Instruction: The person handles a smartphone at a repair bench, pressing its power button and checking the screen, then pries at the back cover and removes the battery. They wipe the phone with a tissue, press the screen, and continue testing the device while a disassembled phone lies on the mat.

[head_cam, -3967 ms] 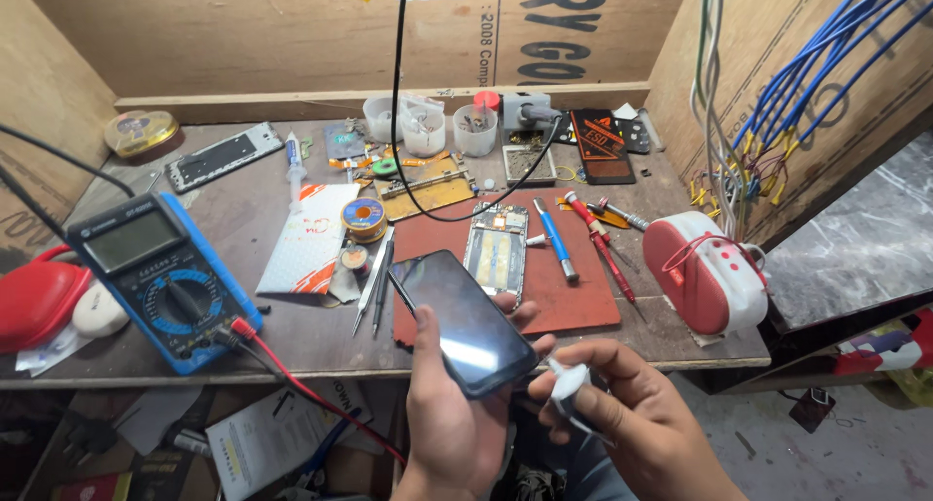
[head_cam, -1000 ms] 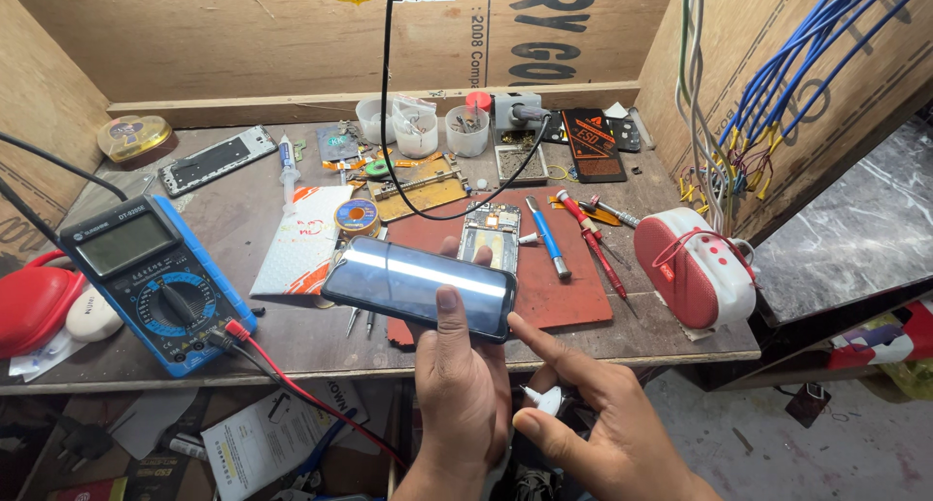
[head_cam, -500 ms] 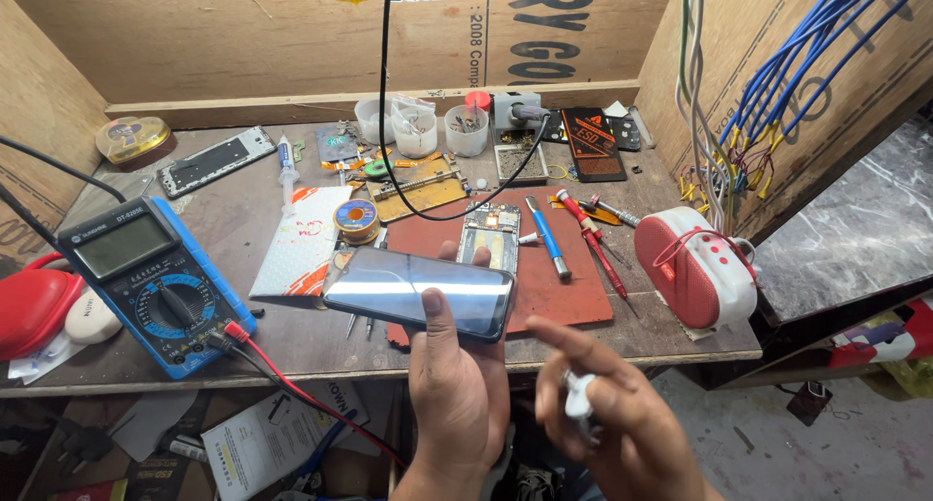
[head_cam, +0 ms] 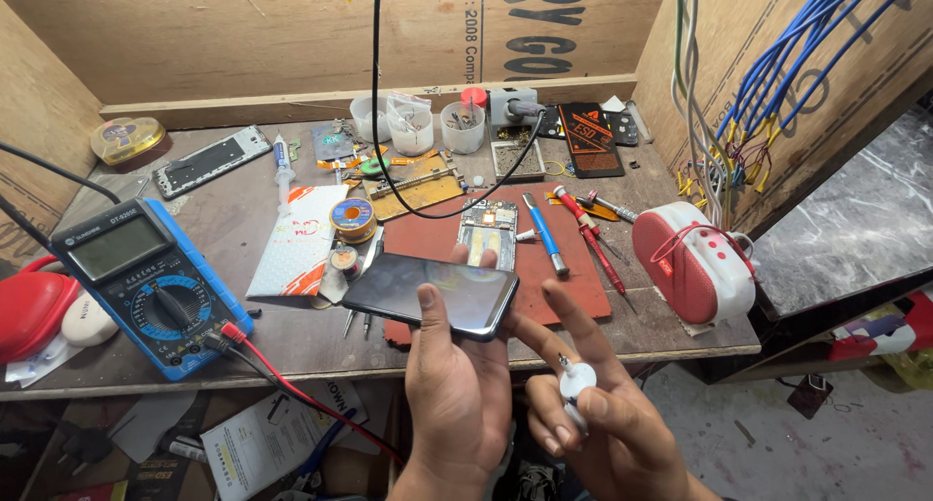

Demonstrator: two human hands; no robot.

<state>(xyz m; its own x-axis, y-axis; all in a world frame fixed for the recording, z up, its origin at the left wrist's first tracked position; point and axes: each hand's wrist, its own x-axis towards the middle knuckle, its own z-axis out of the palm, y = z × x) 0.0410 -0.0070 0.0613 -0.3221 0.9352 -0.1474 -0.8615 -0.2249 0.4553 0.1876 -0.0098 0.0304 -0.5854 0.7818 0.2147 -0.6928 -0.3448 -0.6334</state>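
Note:
My left hand (head_cam: 455, 404) holds a black smartphone (head_cam: 432, 293) flat and sideways over the front edge of the workbench, thumb on its near edge. My right hand (head_cam: 593, 423) sits just right of it and grips a small white bottle with a fine metal tip (head_cam: 575, 382), the index finger stretched toward the phone. Behind the phone, an opened phone body (head_cam: 488, 221) lies on a brown work mat (head_cam: 564, 277).
A blue multimeter (head_cam: 146, 282) with a red lead sits at the left. A solder spool (head_cam: 353, 216), screwdrivers (head_cam: 588, 234), small white cups (head_cam: 408, 127) and a red-and-white speaker (head_cam: 692, 263) crowd the wooden bench (head_cam: 292, 341). Blue wires (head_cam: 777, 83) hang at the right; a black cable (head_cam: 379, 93) drops in the middle.
The phone, earlier tilted upright, has been turned flat and sideways. My right hand has lifted the white bottle up beside the phone.

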